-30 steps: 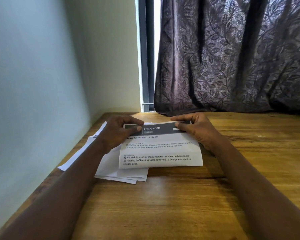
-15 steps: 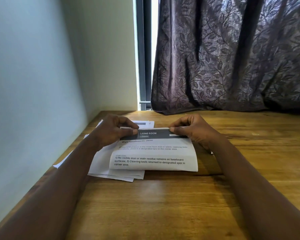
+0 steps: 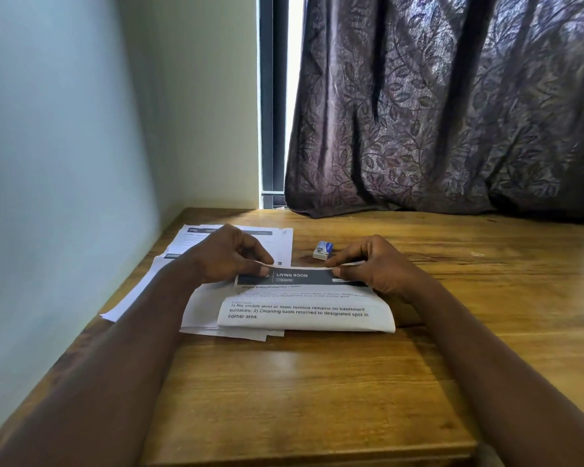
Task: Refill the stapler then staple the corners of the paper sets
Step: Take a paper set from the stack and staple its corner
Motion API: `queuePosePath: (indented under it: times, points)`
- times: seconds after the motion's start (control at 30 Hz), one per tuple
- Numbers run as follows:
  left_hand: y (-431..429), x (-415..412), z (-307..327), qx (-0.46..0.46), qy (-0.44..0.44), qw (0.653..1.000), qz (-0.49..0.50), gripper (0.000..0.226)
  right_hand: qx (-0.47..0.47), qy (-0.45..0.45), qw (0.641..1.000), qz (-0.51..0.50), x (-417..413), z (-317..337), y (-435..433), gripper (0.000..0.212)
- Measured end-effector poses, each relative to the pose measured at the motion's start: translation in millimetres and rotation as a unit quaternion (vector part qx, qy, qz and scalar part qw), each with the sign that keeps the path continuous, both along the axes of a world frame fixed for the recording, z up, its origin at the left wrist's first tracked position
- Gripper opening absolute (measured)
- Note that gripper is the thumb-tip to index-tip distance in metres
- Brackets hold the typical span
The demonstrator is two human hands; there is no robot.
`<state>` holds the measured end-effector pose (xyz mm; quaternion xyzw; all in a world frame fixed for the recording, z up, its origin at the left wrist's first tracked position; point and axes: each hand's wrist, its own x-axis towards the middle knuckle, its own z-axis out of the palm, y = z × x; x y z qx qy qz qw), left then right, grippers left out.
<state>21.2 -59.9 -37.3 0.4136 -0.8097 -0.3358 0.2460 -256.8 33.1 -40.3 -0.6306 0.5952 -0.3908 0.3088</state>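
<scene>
Between left hand (image 3: 226, 261) and right hand (image 3: 381, 269): paper set (image 3: 304, 313), top edge pinched by both.
Risk: loose pinch lets sheets skew.

We see wooden table (image 3: 300, 382) tucked into corner, warm honey-brown grain, glossy patch of reflected light near front middle. Left edge runs right along pale side wall (image 3: 64, 163), which looks bluish-white in shade. Back wall (image 3: 209, 112) is same plain paint, bit creamier where daylight hits. Dark window frame (image 3: 272, 96) stands upright behind table, thin bright strip of daylight (image 3: 293, 96) just beside it. Rest of window sits behind heavy purple-brown curtain (image 3: 452, 112): leaf pattern, slight sheen, deep folds, hem resting on table's far edge.
</scene>
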Motion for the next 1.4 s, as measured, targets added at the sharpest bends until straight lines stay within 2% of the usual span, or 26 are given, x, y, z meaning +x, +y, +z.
queuePosePath:
  times: [0.07,0.13,0.27,0.37,0.43,0.53,0.6,0.73,0.93,0.97,1.0,1.1,1.13,1.2,1.27,1.4]
  points:
    - [1.1,-1.5,0.0,-0.018,-0.034,0.999,0.006,0.016,-0.014,0.034,0.999,-0.012,3.4,-4.5,0.7,0.015]
    - [2.9,-3.5,-0.1,-0.033,-0.059,0.998,0.009,0.016,-0.043,0.136,0.989,-0.033,4.3,-8.7,-1.1,0.015]
    - [7.9,-7.3,3.4,-0.053,-0.105,0.993,0.028,0.016,-0.085,0.241,0.964,-0.075,9.8,-12.2,0.3,0.013]
    - [15.1,-11.4,7.7,-0.074,-0.146,0.985,0.054,0.016,-0.145,0.436,0.884,-0.087,20.0,-10.9,4.0,0.016]
    - [21.9,-16.6,10.0,-0.128,-0.207,0.966,0.089,0.018,-0.142,0.494,0.856,-0.064,26.5,-10.1,6.9,0.021]
    - [33.1,-25.4,11.4,-0.215,-0.289,0.924,0.13,0.019,-0.058,0.467,0.882,-0.031,31.1,-8.3,14.8,0.035]
    - [38.5,-30.5,10.5,-0.214,-0.298,0.921,0.134,0.019,-0.013,0.433,0.901,-0.029,34.9,-10.1,23.4,0.051]
    - [49.9,-39.7,11.7,-0.192,-0.313,0.917,0.154,0.022,-0.005,0.481,0.875,-0.058,47.5,-24.6,39.1,0.068]
    - [74.5,-62.8,6.6,-0.233,-0.373,0.877,0.193,0.034,-0.013,0.497,0.865,-0.07,52.4,-29.8,41.5,0.069]
    - [79.2,-69.1,3.5,-0.235,-0.35,0.885,0.2,0.039,-0.018,0.498,0.864,-0.071,52.1,-30.6,41.5,0.069]
    - [84.2,-76.1,0.4,-0.226,-0.295,0.906,0.201,0.044,-0.021,0.498,0.864,-0.073,51.8,-31.5,41.4,0.068]
    - [100.5,-104.6,-3.5,-0.128,-0.054,0.978,0.158,0.064,-0.03,0.501,0.862,-0.067,49.7,-34.9,38.8,0.065]
    - [105.4,-115.6,-4.2,-0.066,0.013,0.988,0.142,0.07,-0.031,0.506,0.86,-0.062,49.1,-36.2,38.3,0.067]
    - [112.3,-135.5,-9.2,0.035,0.114,0.985,0.128,0.08,-0.03,0.512,0.856,-0.058,48.0,-39.1,38.7,0.078]
    - [112.4,-144.0,-16.9,0.032,0.129,0.981,0.141,0.078,-0.035,0.512,0.856,-0.065,48.3,-41.1,39.2,0.084]
    - [107.9,-132.5,-27.4,-0.019,0.056,0.989,0.134,0.079,-0.053,0.501,0.862,-0.06,45.8,-41.1,39.9,0.078]
